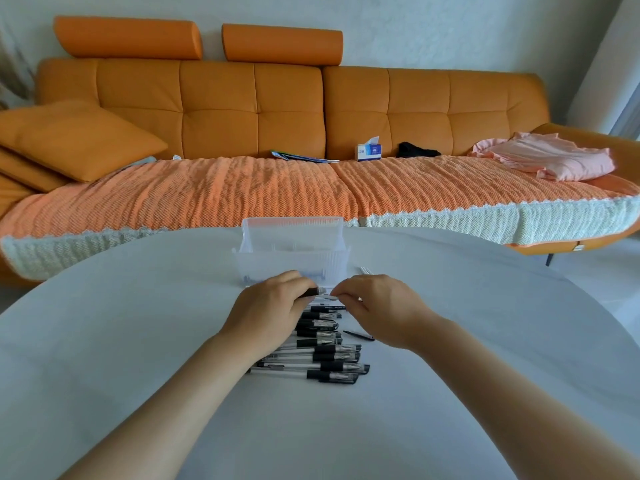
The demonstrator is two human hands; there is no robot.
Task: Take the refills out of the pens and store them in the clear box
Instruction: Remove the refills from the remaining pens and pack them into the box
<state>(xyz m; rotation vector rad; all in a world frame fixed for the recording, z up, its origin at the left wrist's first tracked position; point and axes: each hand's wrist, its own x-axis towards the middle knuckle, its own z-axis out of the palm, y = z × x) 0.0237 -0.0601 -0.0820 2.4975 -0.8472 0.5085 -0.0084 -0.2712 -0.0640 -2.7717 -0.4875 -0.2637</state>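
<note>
left hand (270,306): grips held pen (312,291) by its black sleeve | right hand (375,306): pinches same pen's right end, exact part too small to tell | place: just near of clear box (291,261), far end of pen row (322,348), over white table (138,341) | right of row: loose black stick (358,335)

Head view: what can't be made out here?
Held pen: head view, mostly covered by left hand and right hand gripping it; refill in or out unclear.
Inside the box: head view, ribbed wall blurs contents; no count.
Row of pens: head view, far end under left hand.
Beside box, thin items: head view, too small to identify.
</note>
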